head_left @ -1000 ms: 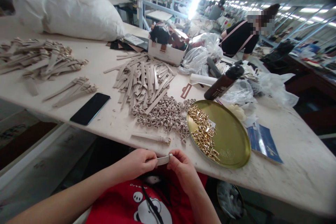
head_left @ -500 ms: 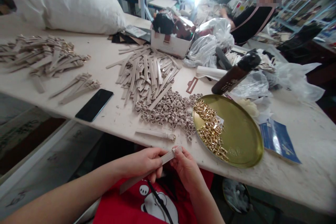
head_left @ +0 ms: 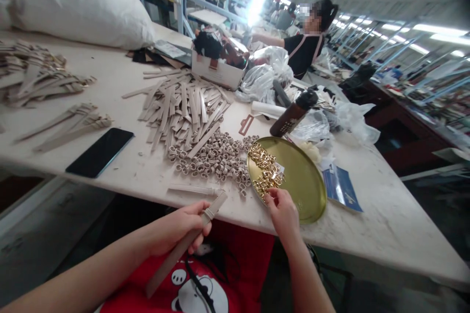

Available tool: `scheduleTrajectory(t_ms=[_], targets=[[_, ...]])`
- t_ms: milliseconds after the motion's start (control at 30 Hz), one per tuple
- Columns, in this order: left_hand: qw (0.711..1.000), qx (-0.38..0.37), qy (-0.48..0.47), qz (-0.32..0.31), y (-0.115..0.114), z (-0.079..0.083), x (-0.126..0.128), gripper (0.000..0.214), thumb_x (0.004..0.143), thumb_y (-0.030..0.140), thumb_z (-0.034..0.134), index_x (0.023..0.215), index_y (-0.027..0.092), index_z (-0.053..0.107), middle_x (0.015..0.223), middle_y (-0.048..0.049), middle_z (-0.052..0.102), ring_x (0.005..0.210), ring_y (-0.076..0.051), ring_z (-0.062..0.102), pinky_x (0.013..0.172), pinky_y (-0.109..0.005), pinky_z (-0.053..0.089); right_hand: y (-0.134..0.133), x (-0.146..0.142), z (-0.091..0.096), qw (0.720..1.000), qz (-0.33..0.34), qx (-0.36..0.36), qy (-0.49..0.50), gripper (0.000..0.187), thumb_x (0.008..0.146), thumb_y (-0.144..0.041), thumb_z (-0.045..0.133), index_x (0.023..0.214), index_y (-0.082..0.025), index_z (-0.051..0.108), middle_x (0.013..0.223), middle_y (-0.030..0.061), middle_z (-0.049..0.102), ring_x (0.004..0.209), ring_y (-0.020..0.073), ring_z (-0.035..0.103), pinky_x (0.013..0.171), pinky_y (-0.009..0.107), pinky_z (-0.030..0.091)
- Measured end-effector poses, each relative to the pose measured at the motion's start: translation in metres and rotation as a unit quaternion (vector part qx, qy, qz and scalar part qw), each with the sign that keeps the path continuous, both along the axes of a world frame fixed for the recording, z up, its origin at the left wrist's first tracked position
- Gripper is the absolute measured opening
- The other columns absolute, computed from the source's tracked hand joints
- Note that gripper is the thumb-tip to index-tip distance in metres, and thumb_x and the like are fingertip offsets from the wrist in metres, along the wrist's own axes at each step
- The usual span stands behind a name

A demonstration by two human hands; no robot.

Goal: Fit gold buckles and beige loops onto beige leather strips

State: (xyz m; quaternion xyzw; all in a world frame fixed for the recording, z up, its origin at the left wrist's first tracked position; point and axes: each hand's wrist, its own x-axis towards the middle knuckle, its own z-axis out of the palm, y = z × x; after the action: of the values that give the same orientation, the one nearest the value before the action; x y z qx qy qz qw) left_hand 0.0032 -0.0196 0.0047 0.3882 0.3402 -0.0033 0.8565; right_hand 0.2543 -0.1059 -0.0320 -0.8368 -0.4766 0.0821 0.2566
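Note:
My left hand (head_left: pixel 187 227) is closed round a beige strap (head_left: pixel 176 259), which slants up past the fingers with a small loop near its upper end. At the near left edge of the round gold tray (head_left: pixel 304 181), my right hand (head_left: pixel 282 210) has thumb and fingers pinched on a gold buckle at the rim of the buckle pile (head_left: pixel 266 164); the fingers partly hide it. Just beyond the left hand lies a finished-looking strap (head_left: pixel 194 189) with a loop. Small beige loops (head_left: pixel 220 156) are heaped left of the tray, and plain straps (head_left: pixel 179 107) lie behind them.
A black phone (head_left: pixel 100 151) lies at the table's left front, near buckled straps (head_left: pixel 73 127). A dark bottle (head_left: pixel 293 113) stands tilted-looking behind the tray, and a blue booklet (head_left: pixel 341 188) lies right of it. A white sack (head_left: pixel 81 5), box (head_left: pixel 216 71) and co-worker (head_left: pixel 303 49) are farther back.
My right hand has left the strap's end and moved right to the buckles on the tray. The left hand still holds the strap, its looped end now bare. The view has turned rightward.

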Motion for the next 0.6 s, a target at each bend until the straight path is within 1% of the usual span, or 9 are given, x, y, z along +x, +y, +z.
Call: scheduleTrajectory(t_ms=[67, 167, 267, 367, 433, 500, 533, 567, 600], targets=[[1.000, -0.018, -0.004, 0.012, -0.001, 0.001, 0.002, 0.026, 0.066, 0.023, 0.049, 0.091, 0.021, 0.041, 0.064, 0.0074, 0.047, 0.038, -0.004, 0.039, 0.035, -0.015, 0.031, 0.005, 0.018, 0.000, 0.990, 0.019, -0.084, -0.116, 0.018, 0.083, -0.029, 0.046, 0.084, -0.017, 0.060, 0.085, 0.0074, 0.058, 0.072, 0.0185, 0.055, 0.065, 0.030, 0.039], [0.999, -0.024, 0.000, 0.035, -0.002, -0.001, 0.003, 0.023, 0.073, 0.035, 0.048, 0.089, 0.022, 0.039, 0.063, 0.0067, 0.048, 0.039, -0.004, 0.038, 0.034, -0.014, 0.029, 0.014, 0.023, -0.003, 0.955, 0.052, -0.170, -0.236, 0.018, 0.083, -0.027, 0.047, 0.077, -0.017, 0.061, 0.080, 0.0086, 0.060, 0.072, 0.0206, 0.057, 0.060, 0.029, 0.036], [0.999, -0.018, 0.017, 0.047, -0.002, -0.002, 0.002, 0.019, 0.076, 0.036, 0.045, 0.087, 0.022, 0.039, 0.061, 0.0063, 0.048, 0.039, -0.005, 0.040, 0.034, -0.014, 0.029, 0.021, 0.018, -0.006, 0.926, 0.074, -0.208, -0.306, 0.018, 0.082, -0.026, 0.048, 0.074, -0.015, 0.060, 0.077, 0.0095, 0.061, 0.067, 0.0212, 0.059, 0.055, 0.029, 0.034], [0.998, -0.014, 0.030, 0.050, -0.001, -0.004, 0.000, 0.015, 0.075, 0.029, 0.043, 0.087, 0.021, 0.040, 0.059, 0.0058, 0.049, 0.040, -0.005, 0.042, 0.035, -0.015, 0.030, 0.025, 0.019, -0.006, 0.913, 0.091, -0.218, -0.333, 0.020, 0.082, -0.023, 0.046, 0.071, -0.015, 0.059, 0.074, 0.0097, 0.061, 0.063, 0.0213, 0.059, 0.052, 0.029, 0.032], [0.998, -0.008, 0.032, 0.057, 0.000, -0.004, -0.001, 0.015, 0.073, 0.027, 0.043, 0.087, 0.020, 0.041, 0.060, 0.0052, 0.050, 0.040, -0.006, 0.043, 0.035, -0.015, 0.030, 0.027, 0.024, -0.003, 0.918, 0.094, -0.202, -0.328, 0.021, 0.081, -0.021, 0.044, 0.069, -0.014, 0.059, 0.072, 0.0103, 0.061, 0.063, 0.0212, 0.058, 0.054, 0.029, 0.033], [0.997, -0.001, 0.032, 0.064, 0.001, -0.003, -0.001, 0.015, 0.073, 0.027, 0.042, 0.086, 0.020, 0.042, 0.060, 0.0046, 0.052, 0.040, -0.006, 0.043, 0.035, -0.015, 0.030, 0.027, 0.029, 0.002, 0.944, 0.079, -0.152, -0.282, 0.020, 0.080, -0.022, 0.044, 0.069, -0.014, 0.058, 0.074, 0.0106, 0.061, 0.066, 0.0208, 0.057, 0.057, 0.030, 0.035], [0.997, 0.001, 0.031, 0.065, 0.002, -0.002, 0.000, 0.015, 0.073, 0.027, 0.042, 0.086, 0.020, 0.042, 0.060, 0.0044, 0.053, 0.040, -0.006, 0.044, 0.035, -0.015, 0.030, 0.026, 0.030, 0.004, 0.964, 0.066, -0.117, -0.230, 0.018, 0.079, -0.023, 0.045, 0.070, -0.015, 0.058, 0.075, 0.0099, 0.060, 0.067, 0.0202, 0.056, 0.059, 0.029, 0.036], [0.997, 0.003, 0.032, 0.066, 0.003, -0.001, 0.000, 0.015, 0.073, 0.027, 0.042, 0.085, 0.019, 0.042, 0.060, 0.0043, 0.053, 0.040, -0.006, 0.044, 0.034, -0.015, 0.030, 0.025, 0.028, 0.007, 0.984, 0.052, -0.078, -0.152, 0.016, 0.078, -0.026, 0.046, 0.072, -0.015, 0.057, 0.074, 0.0086, 0.060, 0.067, 0.0193, 0.056, 0.061, 0.029, 0.037], [0.997, 0.003, 0.035, 0.066, 0.004, -0.001, 0.001, 0.014, 0.073, 0.028, 0.043, 0.085, 0.019, 0.042, 0.060, 0.0042, 0.053, 0.040, -0.006, 0.044, 0.034, -0.015, 0.030, 0.024, 0.024, 0.009, 0.997, 0.039, -0.040, -0.052, 0.016, 0.077, -0.029, 0.049, 0.073, -0.016, 0.057, 0.073, 0.0068, 0.060, 0.066, 0.0183, 0.055, 0.061, 0.028, 0.038]])
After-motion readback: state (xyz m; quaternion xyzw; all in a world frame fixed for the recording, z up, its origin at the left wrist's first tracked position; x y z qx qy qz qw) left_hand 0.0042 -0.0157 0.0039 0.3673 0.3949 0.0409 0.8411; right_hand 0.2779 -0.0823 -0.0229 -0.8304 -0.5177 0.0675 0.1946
